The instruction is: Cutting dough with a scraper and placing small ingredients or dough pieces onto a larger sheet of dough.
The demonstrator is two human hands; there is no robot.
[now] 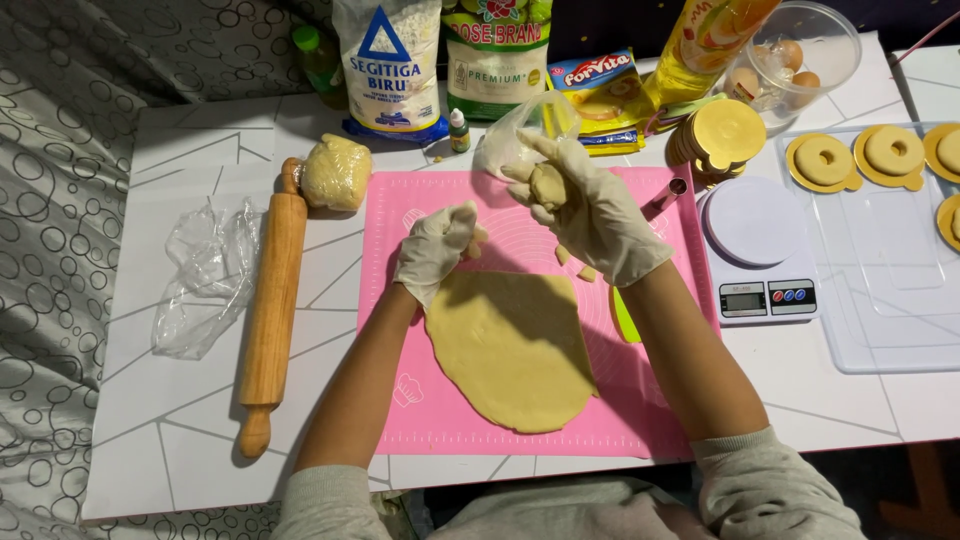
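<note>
Two gloved hands above a pink silicone mat [640, 400] on a white surface [180, 400]. Left hand [437, 250] curled narrow, fingers pinched on a small scrap of dough [478, 238] at the top edge of the rolled-out dough sheet [510, 350], flat and roughly oval, spread across the middle of the mat. Right hand [590, 210] raised over the mat's upper part, holding a small dough lump [547, 185] against the palm, index finger stretched toward a clear plastic bag [510, 135] just behind. A few dough bits [575, 265] on the mat under the right wrist, a yellow-green scraper [625, 318] beside the forearm. Left of the mat, a wooden rolling pin [270, 310] lying lengthwise, a wrapped dough ball [336, 172] at its far end, crumpled clear film [205, 275] further left. Right of the mat, a digital kitchen scale [757, 250], touching a clear tray [880, 290] with ring-shaped dough pieces on gold discs [823, 160]. A stack of gold discs [720, 135] behind the scale. Along the back edge, bags of dry goods [390, 70], a small dropper bottle [458, 130], a bowl of eggs [800, 60].
</note>
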